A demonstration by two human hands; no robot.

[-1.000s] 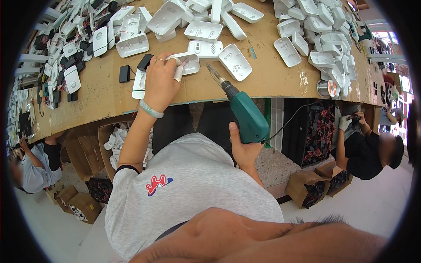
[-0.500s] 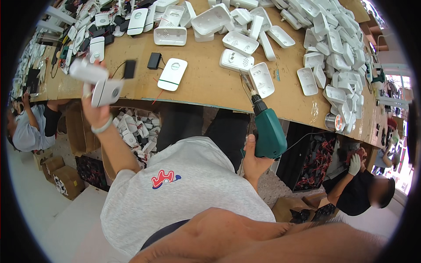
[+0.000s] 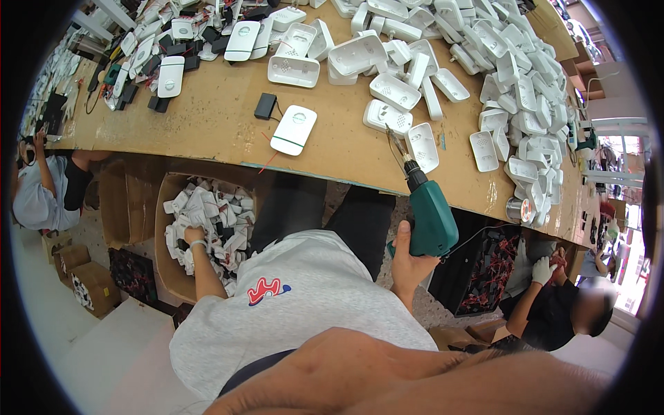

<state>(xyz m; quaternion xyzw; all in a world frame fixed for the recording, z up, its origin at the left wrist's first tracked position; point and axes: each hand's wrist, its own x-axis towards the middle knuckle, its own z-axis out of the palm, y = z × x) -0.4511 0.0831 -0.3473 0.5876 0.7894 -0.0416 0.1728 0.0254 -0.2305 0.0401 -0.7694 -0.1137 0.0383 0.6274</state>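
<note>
My right hand (image 3: pixel 413 266) is wrapped round the grip of a green soldering gun (image 3: pixel 434 220). The gun's metal tip points up over the table's front edge, close to a white plastic shell (image 3: pixel 422 147). My left hand (image 3: pixel 195 235) is down in a cardboard box (image 3: pixel 168 266), on a heap of white casings and wired parts (image 3: pixel 220 207). Its fingers are mostly hidden among them. On the table between my arms lies a white casing with a green stripe (image 3: pixel 294 130), a red wire sticking out. A small black block (image 3: pixel 265 106) sits beside it, joined by a dark wire.
White shells (image 3: pixel 526 117) are heaped at the right, with a solder spool (image 3: pixel 518 209) by the front edge. Wired casings and black blocks (image 3: pixel 180 48) cover the far left. A co-worker's gloved hand (image 3: pixel 543 270) shows at lower right; another person (image 3: pixel 48 187) sits at far left.
My left hand has dropped from above the table, where it held white casings with a black block dangling, into the box below. The soldering gun stays in my right hand. The view has shifted slightly.
</note>
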